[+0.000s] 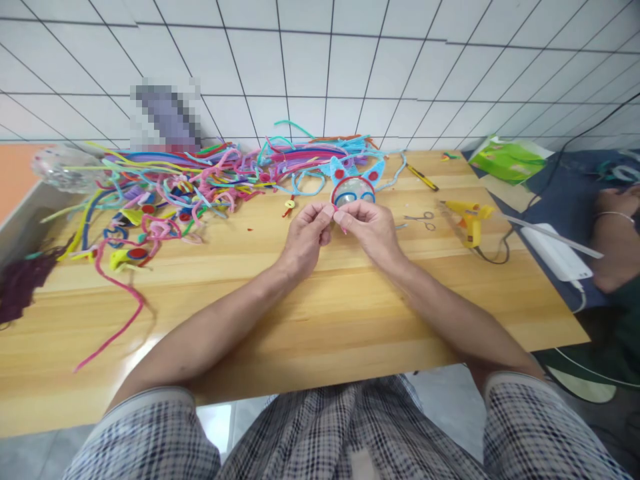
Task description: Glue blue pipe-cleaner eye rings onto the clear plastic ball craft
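Fingertips of my left hand [311, 235] and my right hand [369, 230] meet in a pinch above the table. Between them is a small pink pipe cleaner [344, 230], mostly hidden by the fingers; a short end pokes out below. Just beyond the hands sits a round clear ornament [354, 189] with a red rim, blue curled pieces and light blue ears with red dots. To its left lies a small yellow bead-like piece [289, 205] with a red tail.
Piled pipe cleaners [220, 170] fill the back left; one long pink strand [123, 287] trails forward. At right lie scissors [423, 219], a yellow utility knife [423, 177], a corded yellow glue gun [470, 219] and a white power strip [557, 252]. Another person's arm [613, 233] rests beyond.
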`<state>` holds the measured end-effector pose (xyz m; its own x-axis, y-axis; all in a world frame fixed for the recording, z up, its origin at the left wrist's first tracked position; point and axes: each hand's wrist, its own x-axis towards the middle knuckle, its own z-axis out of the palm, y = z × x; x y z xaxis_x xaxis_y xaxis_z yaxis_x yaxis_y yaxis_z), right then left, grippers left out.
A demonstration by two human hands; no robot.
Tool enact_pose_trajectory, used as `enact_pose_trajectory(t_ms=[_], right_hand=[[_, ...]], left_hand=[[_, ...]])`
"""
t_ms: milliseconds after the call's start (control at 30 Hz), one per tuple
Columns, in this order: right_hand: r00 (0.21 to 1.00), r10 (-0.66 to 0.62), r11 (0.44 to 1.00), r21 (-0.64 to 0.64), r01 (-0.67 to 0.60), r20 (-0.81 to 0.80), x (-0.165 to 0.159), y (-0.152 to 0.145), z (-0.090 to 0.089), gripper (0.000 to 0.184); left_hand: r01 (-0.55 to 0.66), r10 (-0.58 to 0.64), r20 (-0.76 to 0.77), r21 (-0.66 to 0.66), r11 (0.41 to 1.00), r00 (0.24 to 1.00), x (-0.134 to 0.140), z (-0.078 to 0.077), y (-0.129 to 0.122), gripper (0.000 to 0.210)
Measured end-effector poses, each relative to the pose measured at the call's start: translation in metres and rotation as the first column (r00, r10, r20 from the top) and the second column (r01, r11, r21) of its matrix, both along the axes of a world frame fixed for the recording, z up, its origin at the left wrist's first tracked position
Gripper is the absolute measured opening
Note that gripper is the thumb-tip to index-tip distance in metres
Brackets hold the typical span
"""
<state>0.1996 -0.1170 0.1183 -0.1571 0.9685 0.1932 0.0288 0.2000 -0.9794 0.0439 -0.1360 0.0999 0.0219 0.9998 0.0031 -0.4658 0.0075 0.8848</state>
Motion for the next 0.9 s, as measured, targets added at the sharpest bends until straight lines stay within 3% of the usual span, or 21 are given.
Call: enact_pose_trajectory(t_ms=[167, 333, 500, 633, 900], right_hand=[[0.997, -0.041, 0.997, 0.067, 0.037, 0.066, 0.003, -0.001, 0.002, 0.043], [0.982, -0.034, 0.986, 0.168, 0.002, 0.187, 0.016, 0.005, 0.011, 0.032], [0.961, 0.0, 0.974, 0.217, -0.062, 0.277, 0.023, 0.008, 0.014, 0.033], [0.983, 0.029, 0.991, 0.121, -0.051, 0.182, 0.019, 0.007, 0.012, 0.043], [0.999, -0.02, 0.999, -0.034, 0.019, -0.033, -0.002, 0.0, -0.008, 0.058]], left_hand=[[0.018, -0.016, 0.042, -0.045, 0.999, 0.999, 0.004, 0.0, -0.002, 0.04], [0.137, -0.084, -0.257, 0.195, 0.971, 0.963, -0.018, 0.007, 0.02, 0.045], [0.122, 0.045, -0.468, 0.322, 0.939, 0.883, -0.032, 0.013, 0.027, 0.03], [-0.007, 0.158, -0.409, 0.346, 0.938, 0.899, -0.025, 0.014, 0.018, 0.042], [-0.133, 0.151, -0.166, 0.119, 0.984, 0.974, -0.002, -0.005, 0.004, 0.042]])
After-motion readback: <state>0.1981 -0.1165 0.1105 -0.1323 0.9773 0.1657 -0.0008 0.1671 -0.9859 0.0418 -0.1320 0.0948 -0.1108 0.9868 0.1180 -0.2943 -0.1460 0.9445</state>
